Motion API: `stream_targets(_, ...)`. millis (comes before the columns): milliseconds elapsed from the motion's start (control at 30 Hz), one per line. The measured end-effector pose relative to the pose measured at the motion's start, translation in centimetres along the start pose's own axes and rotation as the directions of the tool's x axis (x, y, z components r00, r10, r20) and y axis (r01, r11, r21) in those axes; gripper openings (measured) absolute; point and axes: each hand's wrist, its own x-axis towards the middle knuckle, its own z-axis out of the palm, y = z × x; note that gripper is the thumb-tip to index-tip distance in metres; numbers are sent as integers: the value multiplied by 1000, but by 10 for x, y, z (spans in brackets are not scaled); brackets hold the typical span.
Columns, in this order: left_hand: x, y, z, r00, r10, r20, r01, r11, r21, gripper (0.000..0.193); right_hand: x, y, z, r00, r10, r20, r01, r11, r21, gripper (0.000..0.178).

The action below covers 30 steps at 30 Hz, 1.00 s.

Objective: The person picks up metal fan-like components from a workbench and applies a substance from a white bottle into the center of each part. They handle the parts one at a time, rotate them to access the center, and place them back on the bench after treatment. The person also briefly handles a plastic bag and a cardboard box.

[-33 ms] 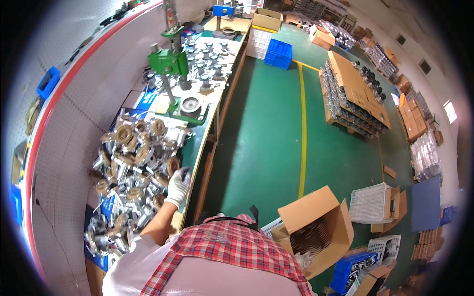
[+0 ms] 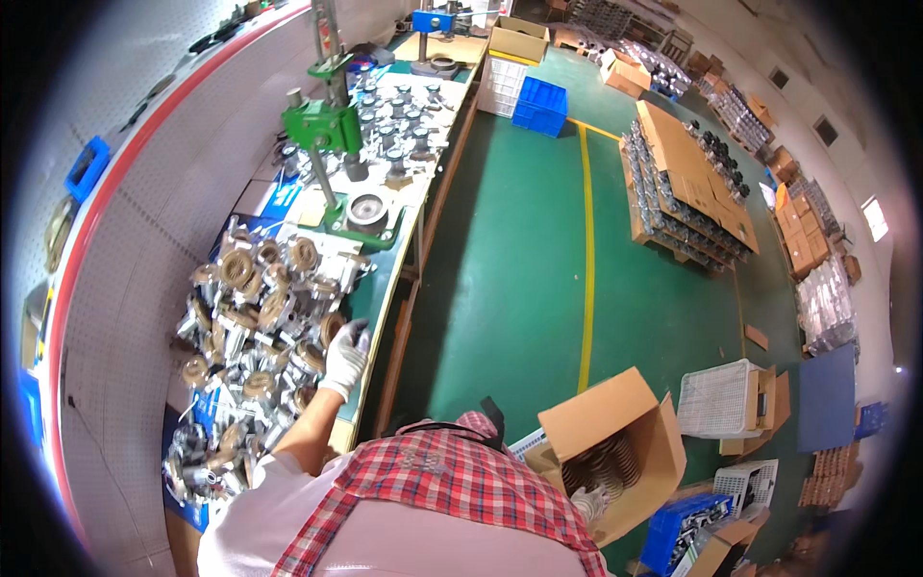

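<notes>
Your left hand (image 2: 346,360) has a bench strip (image 2: 374,293) free ahead; piled parts (image 2: 274,310) obstruct leftward, the green press (image 2: 325,126) beyond.

The person wears white knit gloves (image 2: 344,365), a pale pink top (image 2: 433,534) and a red-checked apron (image 2: 433,473).

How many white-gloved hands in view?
2. Left hand: at the workbench edge, beside piled metal parts. Right hand: at the open cardboard box, partly hidden. Others may be out of sight.
</notes>
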Motion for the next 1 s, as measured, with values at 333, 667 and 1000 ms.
stream_targets(333, 274, 102, 165, 954, 239, 182, -210, 963, -169, 31, 210, -156, 79, 843, -520, 137, 508, 854, 114, 41)
stream_targets(667, 412, 13, 206, 630, -370, 683, -207, 768, 606, 38, 311, -553, -80, 631, -502, 591, 565, 820, 93, 43)
stream_targets(1000, 571, 0, 249, 802, -557, 216, 587, 670, -454, 13, 287, -956, -332, 155, -946, -284, 929, 42, 367, 32)
